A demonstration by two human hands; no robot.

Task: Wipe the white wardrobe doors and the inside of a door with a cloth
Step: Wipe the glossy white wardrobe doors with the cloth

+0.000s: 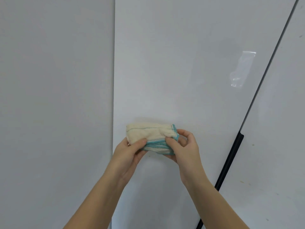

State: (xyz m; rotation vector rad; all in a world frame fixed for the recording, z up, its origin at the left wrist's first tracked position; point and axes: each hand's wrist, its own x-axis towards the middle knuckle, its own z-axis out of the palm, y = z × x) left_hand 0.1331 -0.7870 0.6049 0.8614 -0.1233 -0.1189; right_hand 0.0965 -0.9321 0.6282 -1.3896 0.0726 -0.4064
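A folded cream cloth [148, 133] with blue-green edging is held in front of the middle white wardrobe door [181, 63]. My left hand [128, 156] grips its lower left end, thumb on top. My right hand [184, 149] pinches its right end, where the blue edging bunches. Both forearms reach up from the bottom of the view. The cloth sits just off the door's surface; I cannot tell whether it touches.
Another white door panel [56, 96] fills the left side, and a third door [280, 129] stands at the right. A black bar handle [229, 162] runs along the gap between middle and right doors. A strip of clear tape [242, 68] sticks to the middle door.
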